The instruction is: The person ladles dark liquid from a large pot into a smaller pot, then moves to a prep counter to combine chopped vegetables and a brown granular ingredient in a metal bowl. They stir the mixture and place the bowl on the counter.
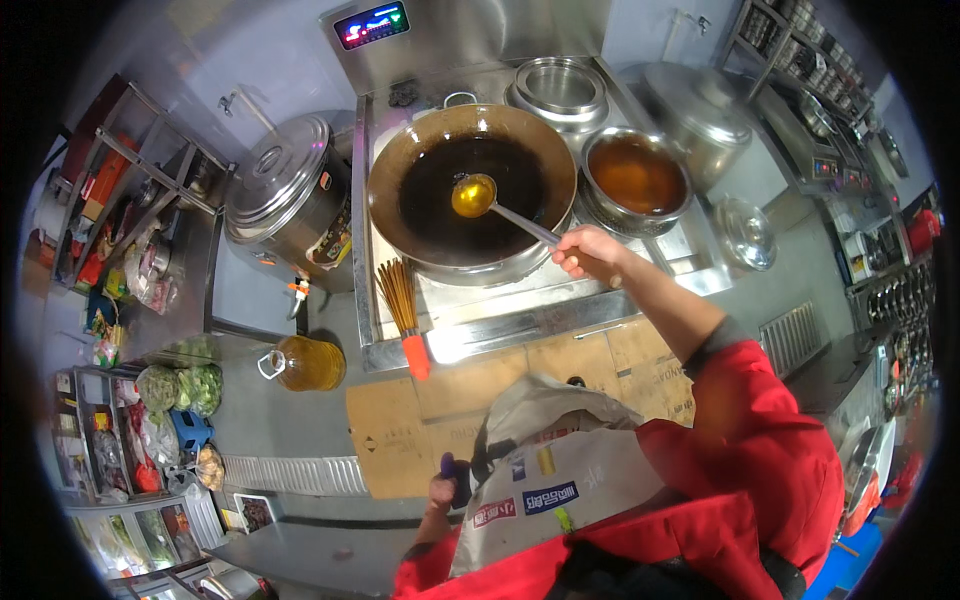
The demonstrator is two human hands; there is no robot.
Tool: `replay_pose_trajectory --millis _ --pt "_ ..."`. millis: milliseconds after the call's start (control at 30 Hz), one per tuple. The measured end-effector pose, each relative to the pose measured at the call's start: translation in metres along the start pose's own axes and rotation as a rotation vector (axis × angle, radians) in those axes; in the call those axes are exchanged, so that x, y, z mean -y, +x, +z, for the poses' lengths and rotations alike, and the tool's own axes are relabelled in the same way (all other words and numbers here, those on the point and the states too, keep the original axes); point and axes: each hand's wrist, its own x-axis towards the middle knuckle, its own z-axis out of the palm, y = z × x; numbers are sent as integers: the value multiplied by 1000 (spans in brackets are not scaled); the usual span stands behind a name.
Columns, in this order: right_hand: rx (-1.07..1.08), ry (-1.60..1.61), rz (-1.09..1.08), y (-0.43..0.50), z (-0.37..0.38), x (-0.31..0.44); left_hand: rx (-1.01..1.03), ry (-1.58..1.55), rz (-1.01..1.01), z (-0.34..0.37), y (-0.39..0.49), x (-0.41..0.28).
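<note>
My right hand [589, 253] grips the long handle of a metal ladle [525, 224]. The ladle's bowl holds clear golden oil [474, 197] and is over the dark liquid [431, 176] in a large wok [386, 169]. The wok sits on a stainless-steel stove [465, 300]. Low in the picture, by the apron [592, 472], my left hand [441, 493] is closed around a dark purplish item [460, 484], too small to identify. A brush of thin sticks with a red handle [415, 354] leans across the stove's front left edge.
Right of the wok stands a pot of reddish-brown liquid [637, 176], with a round metal container [559, 86] behind. Tall lidded steel barrels [281, 184] flank the stove. On the floor are an oil jug [311, 363], flattened cardboard [386, 420] and a drain grate [300, 475].
</note>
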Motion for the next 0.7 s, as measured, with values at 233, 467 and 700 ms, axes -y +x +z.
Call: replay_pose_trajectory --millis 233,467,700 --pt "257 431 27 -34 -14 6 129 -152 179 -15 2 -42" --pt "299 573 -47 -84 -29 20 178 -403 84 -30 14 -118" --pt "113 613 -178 -154 -66 31 291 -10 -39 -40 32 -157"
